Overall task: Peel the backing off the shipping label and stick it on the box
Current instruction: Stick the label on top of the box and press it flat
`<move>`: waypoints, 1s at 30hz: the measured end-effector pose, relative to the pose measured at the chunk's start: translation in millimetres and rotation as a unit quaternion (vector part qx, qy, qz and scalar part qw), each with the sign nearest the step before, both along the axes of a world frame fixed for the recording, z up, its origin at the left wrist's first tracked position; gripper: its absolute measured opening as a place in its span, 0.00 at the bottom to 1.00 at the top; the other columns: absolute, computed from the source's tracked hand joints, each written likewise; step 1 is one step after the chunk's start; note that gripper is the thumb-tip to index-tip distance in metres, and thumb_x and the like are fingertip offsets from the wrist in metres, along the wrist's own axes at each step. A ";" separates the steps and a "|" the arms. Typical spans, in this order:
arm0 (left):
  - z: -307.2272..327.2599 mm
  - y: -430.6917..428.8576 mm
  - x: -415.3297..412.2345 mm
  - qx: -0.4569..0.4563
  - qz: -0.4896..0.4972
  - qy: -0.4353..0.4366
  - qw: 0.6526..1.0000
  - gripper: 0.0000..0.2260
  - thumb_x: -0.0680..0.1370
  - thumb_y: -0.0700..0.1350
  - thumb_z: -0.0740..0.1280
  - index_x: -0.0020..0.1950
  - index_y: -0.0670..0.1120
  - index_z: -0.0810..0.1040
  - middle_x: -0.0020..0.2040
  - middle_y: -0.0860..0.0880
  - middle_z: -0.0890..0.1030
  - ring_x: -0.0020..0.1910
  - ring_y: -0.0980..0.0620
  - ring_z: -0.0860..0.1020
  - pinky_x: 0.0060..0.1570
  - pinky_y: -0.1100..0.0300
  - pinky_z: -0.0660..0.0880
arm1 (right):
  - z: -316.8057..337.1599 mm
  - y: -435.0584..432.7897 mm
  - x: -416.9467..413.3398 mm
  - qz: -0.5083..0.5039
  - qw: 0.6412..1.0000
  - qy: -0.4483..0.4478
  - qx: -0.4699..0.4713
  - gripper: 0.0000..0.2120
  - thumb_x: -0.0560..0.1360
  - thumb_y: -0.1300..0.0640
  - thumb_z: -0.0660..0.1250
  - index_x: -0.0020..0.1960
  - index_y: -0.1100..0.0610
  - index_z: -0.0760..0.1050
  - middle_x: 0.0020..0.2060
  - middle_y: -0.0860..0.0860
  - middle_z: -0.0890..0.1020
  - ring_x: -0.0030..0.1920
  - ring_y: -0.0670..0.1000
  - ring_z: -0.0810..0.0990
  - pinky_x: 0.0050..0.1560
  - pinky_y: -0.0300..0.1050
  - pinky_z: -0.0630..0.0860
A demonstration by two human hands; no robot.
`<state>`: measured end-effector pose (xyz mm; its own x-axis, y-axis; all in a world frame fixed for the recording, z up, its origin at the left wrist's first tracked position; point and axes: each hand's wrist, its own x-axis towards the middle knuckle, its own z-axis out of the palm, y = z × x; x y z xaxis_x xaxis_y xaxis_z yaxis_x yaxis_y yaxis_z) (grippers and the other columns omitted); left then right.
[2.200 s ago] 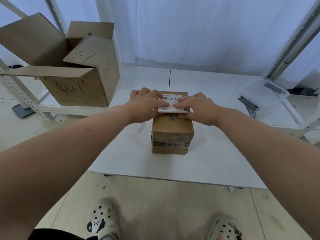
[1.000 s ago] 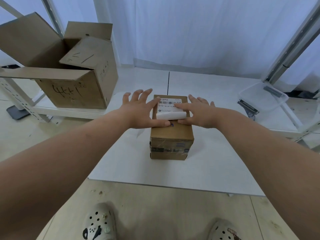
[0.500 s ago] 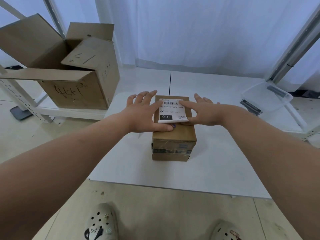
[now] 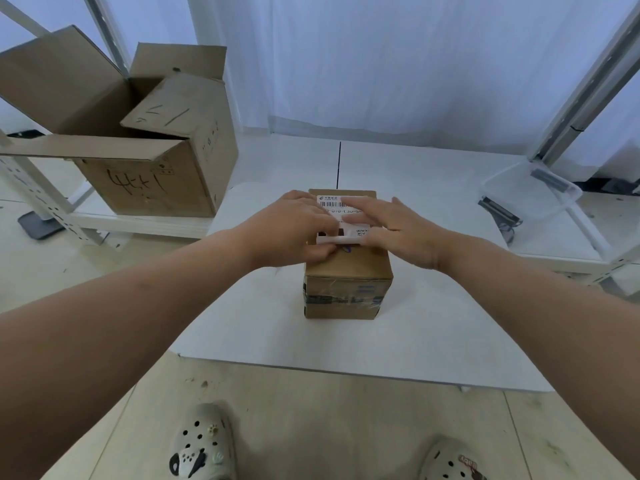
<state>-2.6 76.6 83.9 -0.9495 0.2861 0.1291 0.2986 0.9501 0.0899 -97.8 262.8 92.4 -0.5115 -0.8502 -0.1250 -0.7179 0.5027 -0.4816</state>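
Note:
A small brown cardboard box [image 4: 348, 289] stands in the middle of the white table [image 4: 263, 327]. On its top lies the white shipping label [image 4: 337, 204] with a barcode at its far end. My left hand [image 4: 294, 230] pinches the label's near edge, where a white strip [image 4: 341, 240] is raised off the box top. I cannot tell whether that strip is label or backing. My right hand [image 4: 394, 226] lies flat on the right part of the label, fingers apart, holding nothing. Both hands hide the label's middle.
A large open cardboard box [image 4: 149, 168] with handwriting sits on a low white rack at the left. A clear plastic bin [image 4: 533, 192] rests on the rack at the right. White curtains hang behind. My feet in clogs stand just before the table's front edge.
Both hands have moved inward over the label. The left fingers have closed on its near edge, which now shows as a raised white strip. The right hand covers more of the label.

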 end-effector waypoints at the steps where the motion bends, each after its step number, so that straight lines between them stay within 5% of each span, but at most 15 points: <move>1: -0.4 0.3 0.1 0.004 -0.001 -0.001 1.000 0.18 0.73 0.58 0.56 0.46 0.49 0.80 0.48 0.53 0.84 0.53 0.50 0.79 0.63 0.58 0.62 | -3.9 0.6 -4.3 -0.016 1.000 0.011 0.021 0.27 0.76 0.42 0.48 0.75 0.44 0.55 0.75 0.45 0.61 0.76 0.47 0.51 0.75 0.56 0.39; 6: 3.9 3.8 1.9 0.053 0.025 -0.048 0.997 0.09 0.76 0.50 0.64 0.52 0.48 0.79 0.47 0.49 0.82 0.44 0.48 0.78 0.50 0.56 0.72 | -16.1 -7.3 -12.4 -0.058 0.992 0.054 0.093 0.23 0.81 0.43 0.38 0.75 0.40 0.51 0.76 0.40 0.49 0.76 0.47 0.38 0.71 0.58 0.26; 11: 14.3 6.5 1.3 0.062 0.074 -0.073 0.993 0.09 0.77 0.50 0.64 0.54 0.49 0.78 0.32 0.56 0.75 0.30 0.59 0.70 0.36 0.60 0.65 | -5.8 -11.3 -9.5 -0.044 0.994 0.011 0.097 0.22 0.81 0.46 0.44 0.74 0.41 0.56 0.76 0.41 0.52 0.77 0.49 0.41 0.71 0.62 0.28; 15: 19.2 7.5 -3.0 0.111 0.088 -0.091 0.986 0.07 0.76 0.50 0.64 0.52 0.50 0.77 0.47 0.48 0.82 0.38 0.53 0.75 0.37 0.64 0.68 | 7.7 2.9 -5.1 -0.040 0.996 -0.019 0.072 0.23 0.80 0.39 0.45 0.72 0.41 0.62 0.76 0.45 0.58 0.77 0.49 0.47 0.72 0.61 0.32; 19: 22.0 9.1 -1.3 0.161 0.094 -0.099 0.978 0.02 0.76 0.50 0.64 0.45 0.53 0.74 0.48 0.49 0.82 0.46 0.49 0.78 0.41 0.61 0.72 | 11.7 2.1 -2.3 -0.013 0.994 0.021 0.102 0.23 0.72 0.29 0.46 0.61 0.32 0.69 0.74 0.43 0.61 0.77 0.53 0.47 0.71 0.65 0.33; 21: 22.5 10.1 0.3 0.147 0.088 -0.100 0.980 0.04 0.76 0.50 0.64 0.47 0.51 0.76 0.47 0.48 0.82 0.44 0.50 0.77 0.44 0.57 0.74 | 7.6 -1.6 -3.1 -0.006 0.991 0.039 0.129 0.32 0.66 0.25 0.48 0.67 0.33 0.64 0.75 0.42 0.58 0.77 0.53 0.43 0.70 0.66 0.32; 25: 23.2 8.5 3.2 0.108 0.086 -0.098 0.986 0.07 0.77 0.50 0.66 0.51 0.49 0.78 0.46 0.53 0.80 0.38 0.59 0.73 0.38 0.69 0.67 | 1.1 -11.0 -3.0 0.002 0.986 0.040 0.160 0.43 0.63 0.23 0.54 0.74 0.36 0.50 0.77 0.42 0.48 0.77 0.55 0.40 0.70 0.67 0.31; 30: 27.4 8.0 2.2 0.083 0.098 -0.113 0.985 0.07 0.76 0.50 0.66 0.50 0.49 0.78 0.51 0.50 0.82 0.51 0.50 0.78 0.52 0.53 0.75 | 14.6 1.3 3.8 0.019 0.990 0.024 0.141 0.34 0.65 0.28 0.58 0.69 0.36 0.64 0.77 0.45 0.53 0.77 0.55 0.43 0.71 0.67 0.35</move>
